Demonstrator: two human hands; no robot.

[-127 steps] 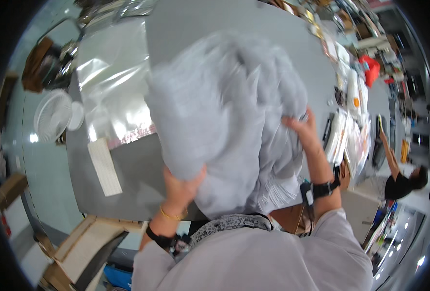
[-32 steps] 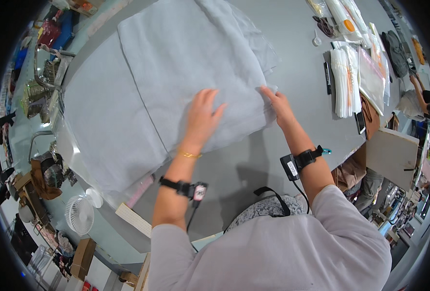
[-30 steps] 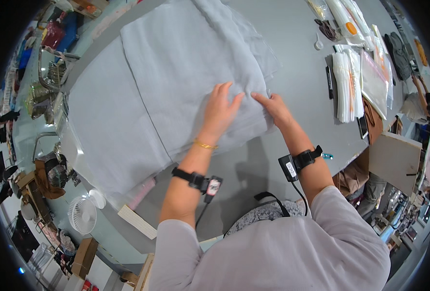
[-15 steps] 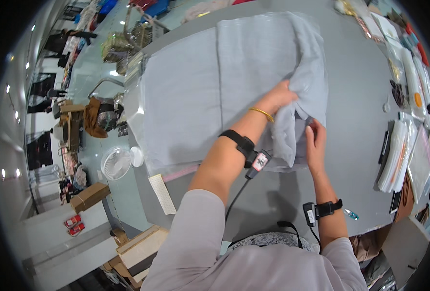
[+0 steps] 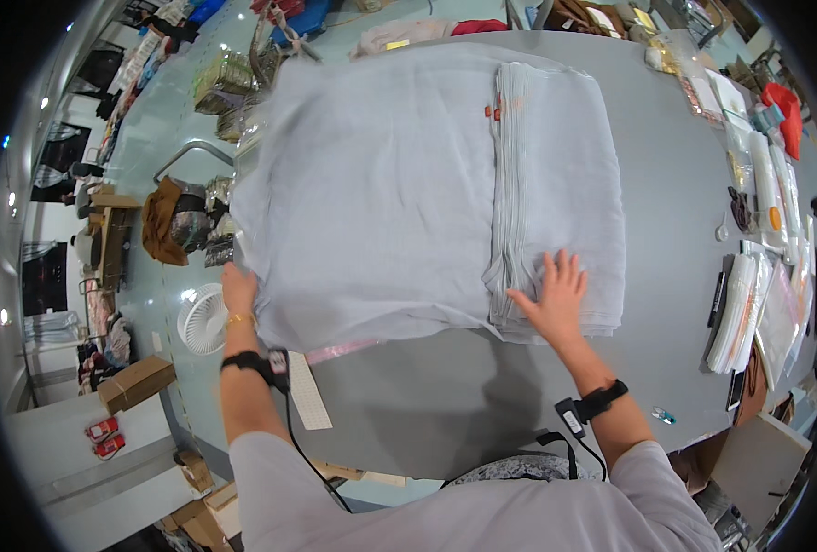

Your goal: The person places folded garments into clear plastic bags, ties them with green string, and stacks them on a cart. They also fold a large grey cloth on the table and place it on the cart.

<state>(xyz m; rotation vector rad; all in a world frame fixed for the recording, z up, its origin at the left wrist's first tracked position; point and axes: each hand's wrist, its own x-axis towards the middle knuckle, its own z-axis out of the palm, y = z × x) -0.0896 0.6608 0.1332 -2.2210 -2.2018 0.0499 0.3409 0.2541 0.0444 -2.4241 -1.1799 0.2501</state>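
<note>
A pale grey cloth point(image 5: 381, 193) spreads wide across the left and middle of the table. Its left edge is in my left hand point(image 5: 240, 290), whose fingers are closed there and partly hidden by the fabric. At the right lies a folded stack of the same cloth point(image 5: 565, 156), with many layered edges and small orange-red tags point(image 5: 492, 113) along its left side. My right hand point(image 5: 556, 296) rests flat on the near part of this stack, fingers spread. Each forearm wears a black strap with a small cabled device.
A grey table point(image 5: 408, 396) carries the cloth. White plastic sleeves point(image 5: 738, 313), a black pen point(image 5: 717, 299) and a small teal cutter point(image 5: 663, 417) lie at right. A white strip point(image 5: 312, 396) and white fan point(image 5: 202, 319) are at left. Wrapped bundles point(image 5: 222, 83) stand beyond.
My left hand has swung from the right end to the far left, drawing a cloth layer over with it. Layered edges and tags now show. My right hand has shifted slightly left and spread open.
</note>
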